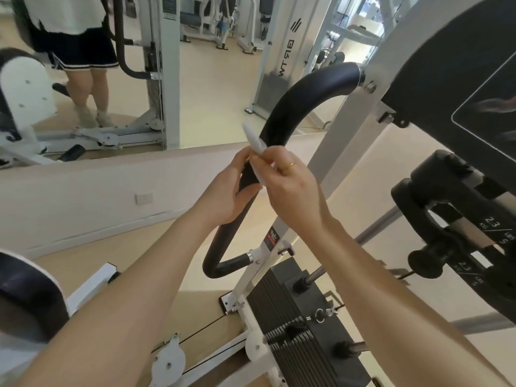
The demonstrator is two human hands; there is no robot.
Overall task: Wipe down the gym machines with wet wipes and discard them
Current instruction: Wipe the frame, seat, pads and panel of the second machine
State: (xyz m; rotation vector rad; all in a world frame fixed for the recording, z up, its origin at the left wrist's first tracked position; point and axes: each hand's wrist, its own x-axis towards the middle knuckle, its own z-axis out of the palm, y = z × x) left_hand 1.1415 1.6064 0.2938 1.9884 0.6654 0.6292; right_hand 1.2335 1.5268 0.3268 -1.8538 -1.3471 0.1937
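Both hands met at the black padded handle (pixel 282 113) of the machine. The left hand (pixel 223 188) and the right hand (pixel 290 188) each pinched a white wipe (pixel 255 143), held folded against the handle's middle stretch.

A large wall mirror (pixel 195 74) is mounted above a cream wall (pixel 83 196). Below the mirror, a white socket (pixel 144 198) is set into the wall. Beneath the mirror, a beige floor (pixel 156 247) is seen, evenly lit.
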